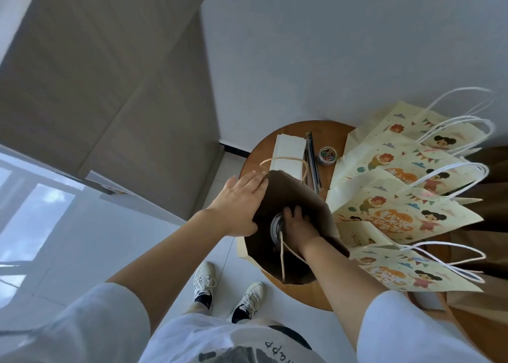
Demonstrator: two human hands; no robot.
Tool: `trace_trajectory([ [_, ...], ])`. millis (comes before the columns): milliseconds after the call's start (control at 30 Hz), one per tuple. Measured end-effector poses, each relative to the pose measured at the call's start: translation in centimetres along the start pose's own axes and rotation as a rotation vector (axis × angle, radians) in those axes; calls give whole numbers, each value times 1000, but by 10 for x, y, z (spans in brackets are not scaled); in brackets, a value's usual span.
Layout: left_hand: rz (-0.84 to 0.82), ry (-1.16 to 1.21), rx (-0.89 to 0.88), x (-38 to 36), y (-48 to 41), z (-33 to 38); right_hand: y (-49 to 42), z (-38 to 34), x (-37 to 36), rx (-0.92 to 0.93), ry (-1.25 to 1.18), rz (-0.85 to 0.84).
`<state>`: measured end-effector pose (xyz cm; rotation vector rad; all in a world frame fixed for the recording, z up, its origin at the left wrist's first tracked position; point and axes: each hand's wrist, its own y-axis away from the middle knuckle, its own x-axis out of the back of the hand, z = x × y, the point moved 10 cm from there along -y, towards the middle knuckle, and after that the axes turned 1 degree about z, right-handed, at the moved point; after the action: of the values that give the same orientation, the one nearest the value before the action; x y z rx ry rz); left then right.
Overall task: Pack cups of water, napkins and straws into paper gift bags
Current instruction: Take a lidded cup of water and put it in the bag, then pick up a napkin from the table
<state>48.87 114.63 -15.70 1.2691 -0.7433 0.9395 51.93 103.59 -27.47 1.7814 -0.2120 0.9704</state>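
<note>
The cup of water (275,226) is being held inside the paper gift bag (288,195) on the bench (331,134) by curled fingers of the right hand (299,225), with flat fingers of the left hand (239,197) bracing the bag; a spill is probably being risked if the cup is tilted on release.

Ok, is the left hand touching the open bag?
Touching. The head view shows the left hand lying flat against the outer wall of the open bag.
</note>
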Motion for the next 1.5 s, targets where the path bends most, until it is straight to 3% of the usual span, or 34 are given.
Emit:
trace_trajectory([
  [133, 9, 48, 3, 3, -4, 3, 9, -8, 24, 58, -74, 63],
  [200, 50, 142, 6, 10, -7, 1, 30, -16, 61, 147, -127, 273],
  [267, 80, 297, 48, 18, -8, -6, 66, -19, 106, 276, -199, 610],
  [367, 158, 703, 237, 29, -8, -27, 121, -2, 151, 422, -291, 1033],
  [467, 267, 1049, 375, 35, -16, -45, 131, 35, 174, 330, -458, 1163],
  [533, 339, 1101, 412, 37, -28, -52, 112, 60, 182, 186, -607, 1079],
  [600, 370, 1077, 437, 34, -47, -57, 76, 77, 178, 25, -723, 855],
  [667, 297, 990, 428, 23, -76, -57, 37, 88, 166, -99, -775, 637],
  [800, 91, 761, 353, -6, -142, -58, -37, 95, 145, -199, -776, 369],
  [967, -49, 777, 428, -54, -204, -73, -101, 99, 101, -282, -655, 70],
  [1133, -148, 931, 590, -99, -246, -79, -145, 119, 69, -380, -595, 53],
  [1333, -109, 968, 734, -110, -268, -86, -159, 134, 57, -523, -610, 180],
  [1500, -98, 931, 743, -112, -275, -86, -167, 134, 37, -554, -584, 97],
])
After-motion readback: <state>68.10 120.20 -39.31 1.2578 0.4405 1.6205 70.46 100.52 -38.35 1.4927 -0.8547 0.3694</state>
